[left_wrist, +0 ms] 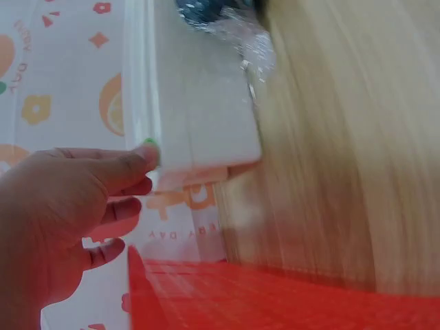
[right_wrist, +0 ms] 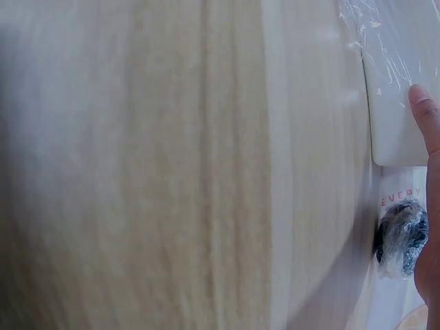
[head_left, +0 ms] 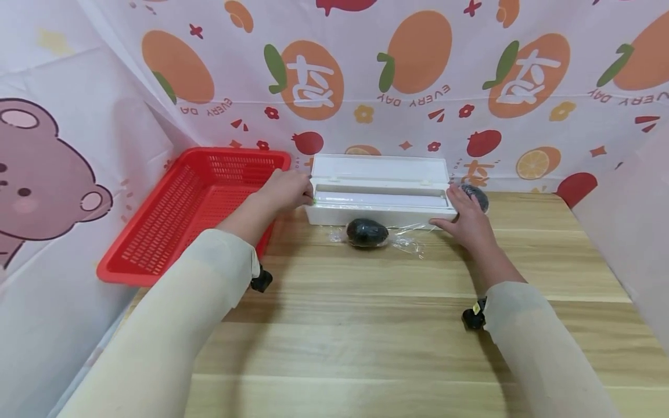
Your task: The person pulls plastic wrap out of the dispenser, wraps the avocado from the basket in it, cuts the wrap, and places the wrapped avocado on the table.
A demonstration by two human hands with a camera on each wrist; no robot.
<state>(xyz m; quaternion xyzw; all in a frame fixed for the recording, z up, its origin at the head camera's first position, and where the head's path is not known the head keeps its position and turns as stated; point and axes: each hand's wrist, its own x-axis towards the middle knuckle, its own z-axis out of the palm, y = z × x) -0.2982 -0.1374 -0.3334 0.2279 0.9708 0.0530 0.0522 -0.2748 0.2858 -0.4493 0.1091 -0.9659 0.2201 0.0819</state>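
A white cling film box (head_left: 387,217) stands at the table's back with its lid raised, a film roll (head_left: 381,200) inside. My left hand (head_left: 287,190) is at its left end, thumb and a finger pinching a small green tab (left_wrist: 150,142) at the box's edge. At the right end my right hand (head_left: 467,223) rests on the box with straight fingers, its thumb against the front wall. Clear film stretches down the front. Before the box lies a dark oval item (head_left: 367,233) wrapped in film, with twisted ends. Its exact kind cannot be told.
A red plastic basket (head_left: 151,244) stands left of the box, under my left forearm. Behind my right hand sits a second film-wrapped dark item (head_left: 477,197), partly hidden. A printed cloth (head_left: 360,69) hangs behind the wooden table (head_left: 355,331).
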